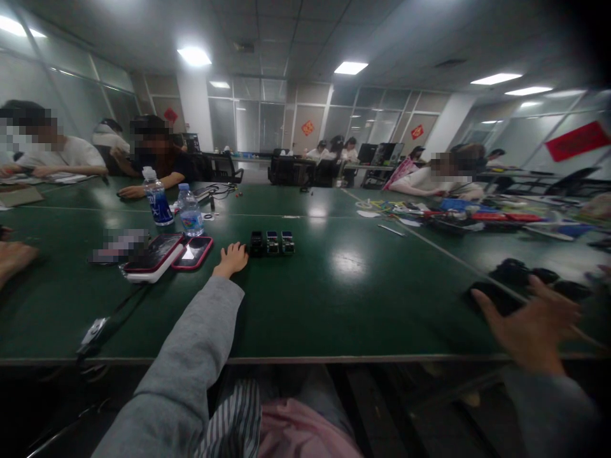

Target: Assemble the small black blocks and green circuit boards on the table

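Three small dark box-shaped pieces stand in a row at mid-table: a black one on the left, a silver-fronted one in the middle and another silver-fronted one on the right. Just left of the row, my left hand rests on the green table, palm down with fingers apart, holding nothing. Its fingertips are close to the black piece; I cannot tell whether they touch. At far right my right hand is raised with thumb and fingers spread. Behind it lie several black rounded objects, dim and partly hidden.
Left of my arm are a red-edged phone, a white box with a phone on top, and two bottles. Tools and cables clutter the right. A pen lies mid-table. Another person's hand shows at left.
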Demonstrator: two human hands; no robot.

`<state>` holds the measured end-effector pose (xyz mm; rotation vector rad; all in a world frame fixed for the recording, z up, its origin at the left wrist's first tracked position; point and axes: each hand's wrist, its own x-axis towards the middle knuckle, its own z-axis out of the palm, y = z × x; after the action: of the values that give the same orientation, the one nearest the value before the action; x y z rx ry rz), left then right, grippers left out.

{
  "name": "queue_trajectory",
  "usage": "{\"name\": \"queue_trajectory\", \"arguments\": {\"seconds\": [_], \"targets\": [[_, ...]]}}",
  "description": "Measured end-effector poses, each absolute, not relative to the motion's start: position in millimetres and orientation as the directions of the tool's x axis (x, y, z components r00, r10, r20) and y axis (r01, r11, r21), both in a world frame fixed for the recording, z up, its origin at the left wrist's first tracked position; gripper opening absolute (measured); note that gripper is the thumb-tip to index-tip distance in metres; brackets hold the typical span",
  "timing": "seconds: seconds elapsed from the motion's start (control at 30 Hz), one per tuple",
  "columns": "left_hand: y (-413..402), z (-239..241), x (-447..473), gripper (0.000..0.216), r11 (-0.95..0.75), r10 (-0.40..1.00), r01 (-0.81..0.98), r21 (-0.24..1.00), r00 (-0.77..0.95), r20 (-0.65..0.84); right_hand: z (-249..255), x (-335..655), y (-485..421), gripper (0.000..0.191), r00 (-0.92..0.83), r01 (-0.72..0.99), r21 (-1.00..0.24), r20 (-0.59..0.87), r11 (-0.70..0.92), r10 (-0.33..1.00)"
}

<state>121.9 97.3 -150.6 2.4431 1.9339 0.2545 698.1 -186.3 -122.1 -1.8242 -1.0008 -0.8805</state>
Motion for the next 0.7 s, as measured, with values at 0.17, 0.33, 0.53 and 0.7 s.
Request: {"name": "queue_trajectory", "arguments": {"seconds": [0.17, 0.33, 0.53, 0.7], "targets": [[98.2, -149.8, 121.6, 0.050, -0.243, 0.967, 0.964, 0.109, 0.232, 0.104, -88.4, 556.0, -90.5, 0.068, 0.155, 0.970, -0.235, 0.793, 0.062, 0.589], [101.4, -149.8, 121.7, 0.050, -0.242, 0.969, 0.964, 0.109, 0.233, 0.089, -128.1, 421.7, 9.8, 0.055, -0.099, 0.907, -0.281, 0.581, 0.313, 0.808], [108.7, -155.6, 119.9, 0.050, -0.252, 0.966, 0.960, 0.125, 0.241, 0.094, -156.6, 380.4, 61.1, 0.057, -0.178, 0.846, -0.357, 0.509, 0.395, 0.842], [108.7, -157.7, 119.8, 0.049, -0.244, 0.966, 0.962, 0.123, 0.231, 0.115, -152.9, 388.5, 60.1, 0.031, -0.135, 0.781, -0.440, 0.572, 0.442, 0.809]]}}
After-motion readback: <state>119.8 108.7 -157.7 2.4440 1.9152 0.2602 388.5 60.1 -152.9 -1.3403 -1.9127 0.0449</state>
